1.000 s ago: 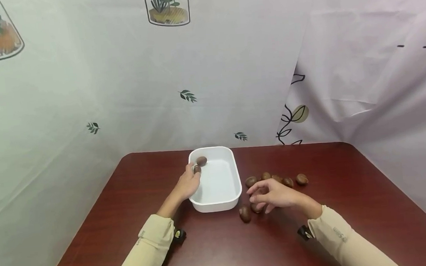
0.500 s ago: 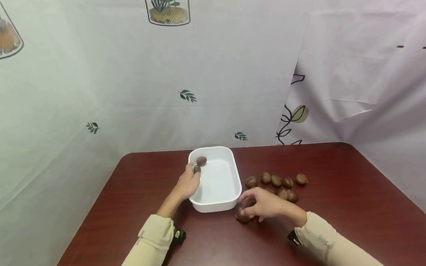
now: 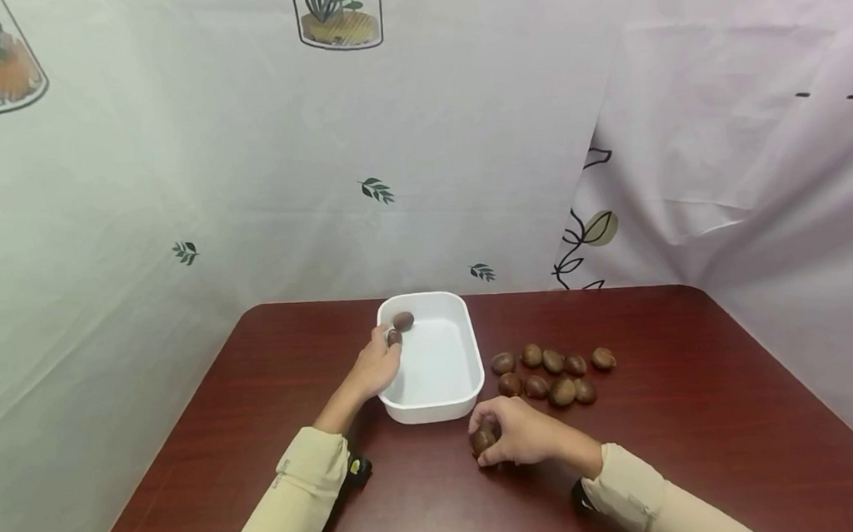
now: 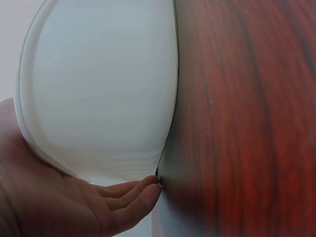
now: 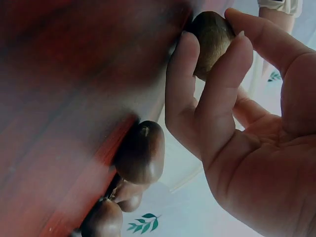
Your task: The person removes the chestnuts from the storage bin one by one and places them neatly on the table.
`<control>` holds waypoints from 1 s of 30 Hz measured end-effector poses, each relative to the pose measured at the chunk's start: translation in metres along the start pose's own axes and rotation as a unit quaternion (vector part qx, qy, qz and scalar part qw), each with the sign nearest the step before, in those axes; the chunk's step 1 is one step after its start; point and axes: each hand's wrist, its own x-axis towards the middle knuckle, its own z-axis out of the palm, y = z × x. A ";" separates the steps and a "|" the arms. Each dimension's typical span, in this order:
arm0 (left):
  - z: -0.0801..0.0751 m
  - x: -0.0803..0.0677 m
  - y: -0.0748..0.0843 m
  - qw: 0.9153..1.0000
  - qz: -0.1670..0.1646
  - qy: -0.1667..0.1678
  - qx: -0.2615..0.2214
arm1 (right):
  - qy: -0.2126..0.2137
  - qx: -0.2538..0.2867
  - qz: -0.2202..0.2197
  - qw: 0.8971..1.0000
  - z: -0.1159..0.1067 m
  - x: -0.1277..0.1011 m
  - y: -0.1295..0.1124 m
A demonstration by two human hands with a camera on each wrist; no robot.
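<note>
A white tray (image 3: 441, 357) stands upright on the table, and my left hand (image 3: 377, 367) grips its left wall. In the left wrist view the fingers (image 4: 131, 205) lie along the outside of that wall. Inside the tray, a brown chestnut (image 3: 403, 321) sits at the far left corner, and a second chestnut (image 3: 394, 337) is right beside my left fingers. My right hand (image 3: 522, 432) pinches a chestnut (image 5: 210, 42) between thumb and fingers, just in front of the tray's near right corner. Whether that chestnut still touches the table I cannot tell.
Several loose chestnuts (image 3: 562, 391) lie in two rough rows to the right of the tray, behind my right hand. They rest on a dark red wooden table (image 3: 671, 414). White patterned cloth (image 3: 274, 144) hangs behind and beside the table.
My right hand has come toward me and left, away from the loose chestnuts, and now pinches one. More of the loose chestnuts show. The left hand and tray stay put.
</note>
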 end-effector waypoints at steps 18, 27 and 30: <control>-0.004 -0.002 0.003 1.000 0.002 0.003 0.003 | 0.110 0.083 0.076 0.987 -0.035 -0.043 0.030; -0.002 -0.002 0.001 1.000 -0.001 0.000 0.000 | 0.204 0.083 0.135 0.966 -0.036 -0.052 0.040; -0.001 -0.002 0.001 1.000 0.001 -0.001 0.000 | 0.215 0.069 0.139 0.964 -0.033 -0.053 0.042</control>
